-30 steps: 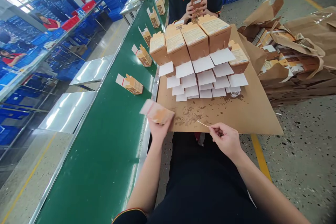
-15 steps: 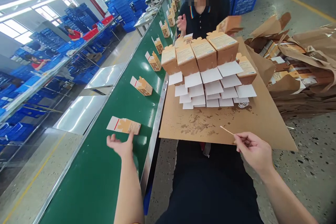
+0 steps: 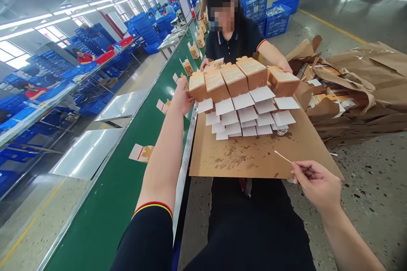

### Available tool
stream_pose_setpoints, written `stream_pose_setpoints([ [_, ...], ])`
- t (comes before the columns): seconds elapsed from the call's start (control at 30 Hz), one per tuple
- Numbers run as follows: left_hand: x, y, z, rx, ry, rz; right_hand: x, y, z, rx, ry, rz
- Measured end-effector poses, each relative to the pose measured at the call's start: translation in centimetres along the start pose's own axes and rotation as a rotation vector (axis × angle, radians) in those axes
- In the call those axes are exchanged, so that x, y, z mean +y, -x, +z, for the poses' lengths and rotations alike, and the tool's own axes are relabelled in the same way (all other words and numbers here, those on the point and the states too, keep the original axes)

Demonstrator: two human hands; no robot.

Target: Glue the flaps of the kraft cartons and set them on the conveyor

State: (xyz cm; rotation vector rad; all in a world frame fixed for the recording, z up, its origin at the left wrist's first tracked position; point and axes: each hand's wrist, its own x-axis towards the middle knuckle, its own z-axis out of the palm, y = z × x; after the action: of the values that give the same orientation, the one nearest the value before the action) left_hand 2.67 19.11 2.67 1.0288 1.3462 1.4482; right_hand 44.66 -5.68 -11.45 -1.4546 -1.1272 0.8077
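My left hand [image 3: 183, 98] reaches over the green conveyor belt [image 3: 104, 203], beside the left end of the stacked boxes [image 3: 233, 78]; its fingers are partly hidden against a box on the belt, so their grip is unclear. Pinched in my right hand [image 3: 316, 182] is a thin white-tipped cotton swab [image 3: 282, 156], above the near right edge of a brown cardboard sheet [image 3: 216, 161]. The stack stands on that sheet, white flaps toward me. A small open box [image 3: 141, 153] lies on the belt, partly behind my left forearm.
Across the stack a person [image 3: 232, 42] has a hand on the box at its right end. More boxes [image 3: 194, 51] line the belt's far part. Brown paper wrapping [image 3: 365, 72] with flat cartons lies at the right, with blue crates [image 3: 277, 21] behind.
My left hand has moved forward from the near box to the stack's left side. The other person has brought a box down onto the stack's right end. My right hand still holds the swab.
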Motion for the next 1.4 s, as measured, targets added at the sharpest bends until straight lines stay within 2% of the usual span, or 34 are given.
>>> stream_pose_setpoints([
  [0.1, 0.1, -0.7, 1.9, -0.066, 0.034, -0.203, 0.1, 0.8, -0.7, 0.047, 0.017, 0.013],
  [0.23, 0.5, -0.3, 1.7, -0.012, 0.065, -0.24, 0.1, 1.2, -1.8, 0.075, 0.044, 0.044],
  [0.33, 0.8, -0.2, 1.3, 0.015, 0.117, -0.219, -0.2, 1.0, -2.1, 0.088, 0.038, 0.058],
  [0.53, 2.2, 0.6, 0.8, -0.005, 0.199, -0.146, -0.4, -0.4, -2.1, 0.123, 0.044, 0.02],
  [0.63, 2.6, 1.8, -0.8, 0.02, 0.209, -0.056, -0.8, -2.6, -2.5, 0.13, 0.183, -0.036],
  [0.73, 2.2, 4.7, -3.3, 0.076, 0.207, 0.075, -1.8, -5.9, -2.7, 0.042, 0.451, -0.086],
  [0.83, 0.1, 9.5, -5.8, 0.097, 0.153, 0.173, -2.5, -9.5, -2.0, -0.12, 0.703, -0.154],
  [0.9, -2.5, 13.4, -6.9, 0.101, 0.104, 0.172, -2.4, -11.5, -1.1, -0.202, 0.812, -0.202],
  [1.0, -7.9, 18.8, -7.5, 0.084, 0.104, 0.006, -1.6, -13.8, 0.6, -0.272, 0.875, -0.242],
  [1.07, -11.6, 21.4, -7.3, 0.056, 0.155, -0.116, -1.0, -15.0, 1.5, -0.312, 0.919, -0.262],
  [1.17, -15.7, 23.6, -6.7, 0.027, 0.214, -0.193, -0.7, -16.1, 1.5, -0.353, 0.972, -0.286],
  [1.23, -17.0, 24.2, -6.4, 0.041, 0.22, -0.192, -1.0, -16.0, 0.6, -0.354, 0.978, -0.284],
  [1.33, -17.4, 24.3, -6.3, 0.092, 0.2, -0.18, -1.5, -13.4, -0.7, -0.253, 0.91, -0.28],
  [1.4, -17.4, 24.2, -6.2, 0.102, 0.175, -0.185, -1.5, -10.0, -0.2, -0.16, 0.748, -0.273],
])
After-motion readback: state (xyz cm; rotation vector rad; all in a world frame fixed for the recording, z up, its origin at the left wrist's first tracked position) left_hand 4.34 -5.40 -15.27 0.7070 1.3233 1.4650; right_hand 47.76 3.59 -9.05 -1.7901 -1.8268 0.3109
